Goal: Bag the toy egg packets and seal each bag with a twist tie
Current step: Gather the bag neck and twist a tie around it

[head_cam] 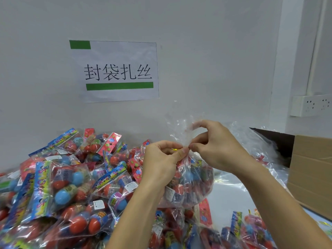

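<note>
Now both hands' fingers pinch twist tie at bag neck.

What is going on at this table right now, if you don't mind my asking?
A person is closing a clear plastic bag filled with toy egg packets. The left hand and right hand both pinch its gathered neck, where a gold twist tie shows between the fingers. The bag stands among a heap of loose toy egg packets. A cardboard box sits to the right, and a paper sign hangs on the wall.
</note>
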`<state>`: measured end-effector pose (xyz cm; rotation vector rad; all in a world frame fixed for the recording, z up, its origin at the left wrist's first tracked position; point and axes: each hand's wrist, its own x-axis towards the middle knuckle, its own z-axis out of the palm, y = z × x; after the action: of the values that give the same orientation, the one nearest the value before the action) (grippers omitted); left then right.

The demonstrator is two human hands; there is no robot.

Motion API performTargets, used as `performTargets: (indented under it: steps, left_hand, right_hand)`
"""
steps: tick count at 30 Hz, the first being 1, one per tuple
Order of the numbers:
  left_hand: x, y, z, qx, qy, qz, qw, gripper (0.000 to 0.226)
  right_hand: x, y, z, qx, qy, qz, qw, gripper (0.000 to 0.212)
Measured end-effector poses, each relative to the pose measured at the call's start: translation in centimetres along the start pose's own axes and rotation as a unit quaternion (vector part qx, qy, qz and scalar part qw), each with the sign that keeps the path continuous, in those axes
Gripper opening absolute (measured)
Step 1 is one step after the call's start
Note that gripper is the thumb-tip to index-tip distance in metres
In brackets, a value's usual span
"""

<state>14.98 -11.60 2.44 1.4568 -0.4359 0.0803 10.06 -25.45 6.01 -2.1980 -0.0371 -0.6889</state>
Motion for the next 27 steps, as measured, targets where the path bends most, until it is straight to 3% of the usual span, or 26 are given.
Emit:
performTargets:
  steps: [8,11,16,25,27]
  left_hand:
    - [0.1,-0.1,0.0,0.032,0.010,0.012,0.999,0.008]
    - [0.2,0.0,-0.3,0.026,0.032,0.012,0.999,0.012]
    - [0.6,0.3,-1.1,0.002,0.024,-0.011,1.000,0.012]
    - [0.0,1.5,-1.1,-0.032,-0.057,0.004,0.998,0.025]
    - [-0.2,1.7,-1.1,-0.039,-0.067,0.006,0.997,0.025]
  right_hand:
    - [-0.2,-0.2,0.0,0.046,-0.014,0.009,0.999,0.032]
    - [-0.3,-0.3,-0.6,0.122,-0.069,0.025,0.990,0.027]
    - [-0.6,0.0,-1.9,0.312,-0.156,0.053,0.936,0.026]
    - [0.0,0.8,-1.8,0.268,-0.119,0.057,0.954,0.007]
    - [-0.1,0.8,-1.8,0.266,-0.125,0.058,0.954,0.013]
